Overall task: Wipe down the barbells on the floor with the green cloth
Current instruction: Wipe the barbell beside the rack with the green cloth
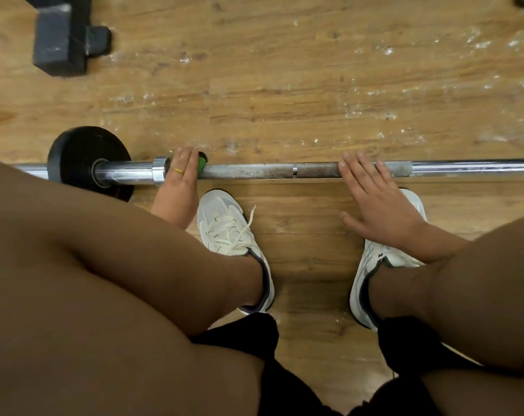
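Crouching over the barbell on the floor: left hand clamps green cloth round it beside the collar; right hand rests flat, fingers straight, on it.

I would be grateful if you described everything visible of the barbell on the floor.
The barbell lies level across the wooden floor and runs out of view at both sides. Its shaft looks like steel, dull knurled grey in the middle and shiny chrome toward the ends. A black plate sits on its left sleeve, with a bright collar nearby. The left hand grips the shaft beside that collar, the green cloth under its fingers. The right hand rests flat, fingers on the knurled part.
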{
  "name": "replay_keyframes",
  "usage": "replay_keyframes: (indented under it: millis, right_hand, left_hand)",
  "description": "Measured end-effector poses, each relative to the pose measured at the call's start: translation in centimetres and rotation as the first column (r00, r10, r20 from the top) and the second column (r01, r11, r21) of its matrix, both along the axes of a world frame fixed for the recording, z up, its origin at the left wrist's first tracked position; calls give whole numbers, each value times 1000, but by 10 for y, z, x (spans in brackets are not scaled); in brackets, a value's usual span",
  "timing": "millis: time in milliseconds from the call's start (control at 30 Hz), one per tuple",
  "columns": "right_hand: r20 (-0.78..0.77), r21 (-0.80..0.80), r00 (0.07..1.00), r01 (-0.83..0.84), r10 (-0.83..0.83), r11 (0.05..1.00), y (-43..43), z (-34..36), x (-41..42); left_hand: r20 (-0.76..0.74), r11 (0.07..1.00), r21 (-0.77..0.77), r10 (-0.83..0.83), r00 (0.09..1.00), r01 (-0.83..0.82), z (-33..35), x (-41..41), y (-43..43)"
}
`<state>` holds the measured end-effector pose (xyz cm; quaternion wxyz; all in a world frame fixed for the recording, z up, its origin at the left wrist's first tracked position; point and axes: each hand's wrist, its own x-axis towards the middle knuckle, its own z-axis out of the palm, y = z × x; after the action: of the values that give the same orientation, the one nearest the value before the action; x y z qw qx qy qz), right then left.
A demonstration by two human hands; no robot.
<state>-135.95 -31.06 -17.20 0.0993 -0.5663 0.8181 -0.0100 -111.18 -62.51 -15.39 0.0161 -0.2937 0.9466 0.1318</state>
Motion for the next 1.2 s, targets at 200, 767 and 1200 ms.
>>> replay_keyframes:
  millis: [200,767,1200]
  right_hand:
    - [5,14,1000,5,-5,1000,1,1,2]
    - [32,66,999,-6,3,998,-13,6,-14]
    - [53,126,999,2,-8,992,-31,14,-35]
  left_hand:
    - [-9,1000,14,21,1000,-21,-2,-11,27]
    - [-12,995,34,91,996,-91,8,-42,17]
    - [47,999,25,-29,998,27,4,-72,26]
